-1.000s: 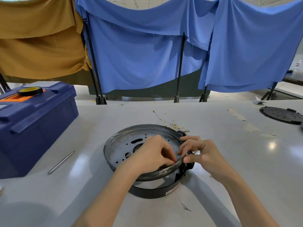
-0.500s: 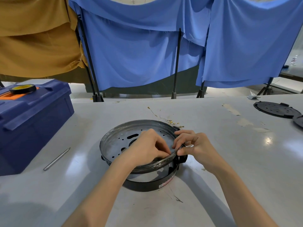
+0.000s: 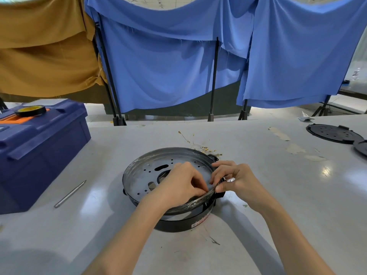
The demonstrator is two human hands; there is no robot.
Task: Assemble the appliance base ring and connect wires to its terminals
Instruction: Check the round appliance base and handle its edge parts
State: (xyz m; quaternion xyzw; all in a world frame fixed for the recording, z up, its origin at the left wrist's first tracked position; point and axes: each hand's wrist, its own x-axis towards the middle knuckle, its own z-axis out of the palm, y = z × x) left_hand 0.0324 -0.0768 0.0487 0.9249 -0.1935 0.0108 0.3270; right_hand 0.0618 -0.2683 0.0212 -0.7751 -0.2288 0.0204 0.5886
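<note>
A round metal appliance base (image 3: 151, 167) with a perforated grey plate sits tilted on a black base ring (image 3: 178, 225) in the middle of the white table. My left hand (image 3: 178, 185) reaches over the plate, its fingertips pinching at the near-right rim. My right hand (image 3: 234, 179) meets it from the right, fingers curled round the same rim, where a small shiny metal part shows beside a black bracket. A loose bunch of thin yellow-tipped wires (image 3: 200, 145) lies just behind the base. What the fingertips pinch is hidden.
A blue toolbox (image 3: 39, 151) with a tape roll (image 3: 30, 111) on top stands at the left. A slim metal tool (image 3: 69, 194) lies between toolbox and base. Two black round covers (image 3: 333, 133) lie at the far right. Blue and tan cloths hang behind the table.
Both hands stay at the same spot on the rim, with only small finger movements. The view shifted slightly.
</note>
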